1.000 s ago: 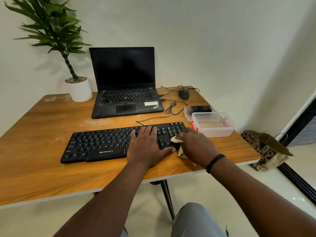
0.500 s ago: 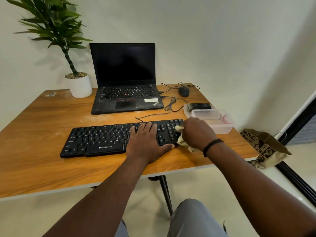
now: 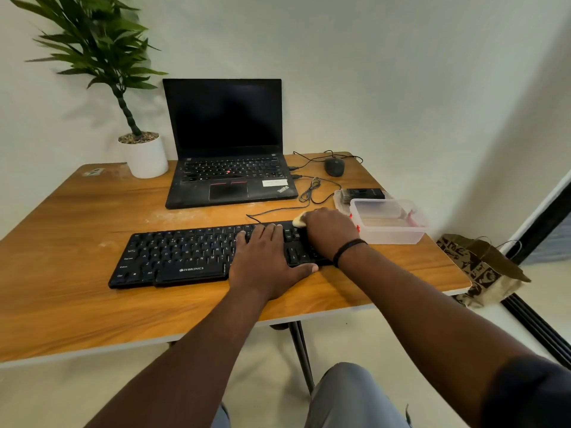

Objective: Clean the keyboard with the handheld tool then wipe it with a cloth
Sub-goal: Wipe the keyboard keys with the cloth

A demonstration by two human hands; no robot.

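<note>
- The keyboard lies flat across the near middle of the counter. The left hand rests on its right-centre keys with fingers straight and close together and the thumb out along the near edge. If that hand eases off during a hard wipe, the keyboard would likely skid or twist on the smooth wood.
- The right hand sits over the keyboard's far right corner, fingers curled down onto a pale cloth of which only a small bunch shows past the knuckles. With so little cloth showing, it may be wiping with a wad, not a flat face, and could skip the gaps between keys.
- A clear plastic box stands just beside the right hand. A sideways stroke running off the keyboard's end could knock it toward the counter's right edge, above a paper bag on the floor.
- The keyboard's cable trails from its far edge toward the laptop. A stroke carried over the far edge could snag it and tug the plug.
- Pale dusty marks show on the wood just beyond the keyboard. Dragging the cloth through them could carry grit back onto the keys.
- Pressing firmly on keys, as the left hand does, could strain or pop a keycap if the push turns sideways.
</note>
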